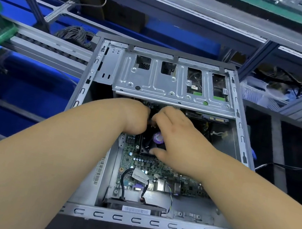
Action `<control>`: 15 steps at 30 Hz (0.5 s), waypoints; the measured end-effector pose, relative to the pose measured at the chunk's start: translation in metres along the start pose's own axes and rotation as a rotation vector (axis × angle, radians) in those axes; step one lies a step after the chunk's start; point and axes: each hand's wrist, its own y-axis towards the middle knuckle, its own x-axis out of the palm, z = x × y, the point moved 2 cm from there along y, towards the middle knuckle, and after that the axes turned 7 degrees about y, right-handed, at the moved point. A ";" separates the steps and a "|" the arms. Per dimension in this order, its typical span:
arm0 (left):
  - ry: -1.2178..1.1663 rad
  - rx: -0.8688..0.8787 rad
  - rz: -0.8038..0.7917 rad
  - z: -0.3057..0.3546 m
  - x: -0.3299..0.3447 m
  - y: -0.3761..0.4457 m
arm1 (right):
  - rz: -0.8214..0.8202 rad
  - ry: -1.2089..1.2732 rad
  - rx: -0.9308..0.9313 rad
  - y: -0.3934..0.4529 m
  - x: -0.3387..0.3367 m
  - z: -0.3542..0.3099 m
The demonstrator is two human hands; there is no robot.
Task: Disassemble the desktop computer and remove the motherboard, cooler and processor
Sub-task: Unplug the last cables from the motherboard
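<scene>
Head view looks down into the open case (142,222), which lies on its side with the motherboard (150,165) flat on its floor. Near the board's middle sits the cooler (151,144), a black fan with a purple label, just below the drive cage (170,82).

Both hands reach in over it. My left hand (136,118) curls at the cooler's far edge, its fingertips hidden under the knuckles, so I cannot tell whether it grips anything. My right hand (178,138) lies over the cooler's right side with the thumb touching the near corner and the fingers bent toward the far edge; whether they pinch something there is also hidden.

Judging by its look, the cooler is stiff and fairly heavy. It is best held by the frame corners, not the blades. The board is thin and fragile; it should be lifted by its bare edges. A fan cable (170,195) near the ports may snag.
</scene>
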 end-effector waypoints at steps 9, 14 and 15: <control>0.040 0.080 0.196 0.023 -0.005 -0.023 | -0.421 0.064 0.176 -0.023 -0.004 -0.002; -0.029 0.086 0.342 0.033 -0.006 -0.053 | -0.422 -0.128 0.215 -0.032 0.005 -0.014; -0.054 0.099 0.343 0.036 -0.005 -0.059 | -0.452 -0.131 0.228 -0.033 0.007 -0.016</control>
